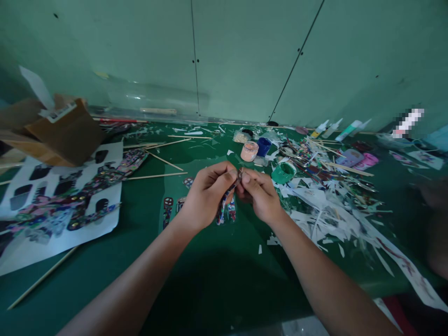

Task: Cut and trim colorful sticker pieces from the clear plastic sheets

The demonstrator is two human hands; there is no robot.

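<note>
My left hand [212, 193] and my right hand [259, 192] meet over the middle of the green table. Both are closed, with thumbs and fingertips pinched around a small dark patterned piece [240, 176]. Fingers cover most of it, so its full shape is hidden. Just beneath the hands, strips with red, blue and white patterning [220, 214] show in part. To the left of my left hand, a few dark patterned cut-outs [168, 207] lie on a clear sheet.
At left, a cardboard box [66, 135] stands by a white sheet [112, 219] bearing patterned pieces. Thin wooden sticks [157, 176] lie nearby. An open green paint pot [283, 172], a blue pot [263, 146] and paper scraps [315, 224] are at right. Another person's arm [436, 224] is at the right edge.
</note>
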